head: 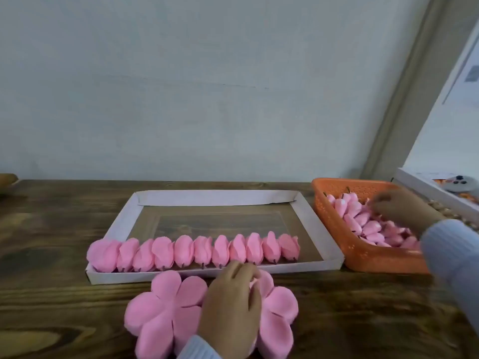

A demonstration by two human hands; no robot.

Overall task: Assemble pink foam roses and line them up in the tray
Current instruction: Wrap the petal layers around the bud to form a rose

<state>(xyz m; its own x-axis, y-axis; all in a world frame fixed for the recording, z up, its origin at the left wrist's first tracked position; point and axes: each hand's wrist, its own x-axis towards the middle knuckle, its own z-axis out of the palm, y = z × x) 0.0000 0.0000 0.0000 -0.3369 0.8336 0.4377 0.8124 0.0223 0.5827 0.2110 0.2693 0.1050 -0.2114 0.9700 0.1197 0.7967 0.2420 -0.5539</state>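
Row of assembled pink foam roses (194, 251) along near edge of white cardboard tray (315, 224), rest of tray bare. Stack of flat pink petal sheets (166, 307) on worktop (51, 294) just in front of tray. Left hand (230, 304) on stack, fingers pinching top sheet near centre. Right hand (404, 208) in orange basket (334, 218) among pink buds (368, 224); motion-blurred, grip unclear.

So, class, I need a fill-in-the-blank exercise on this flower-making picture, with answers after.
1. The finished roses stand in one row along the tray's ____ edge.
2. The right hand reaches into the ____ basket.
3. The left hand rests on a stack of pink ____.

Missing words: near; orange; petals
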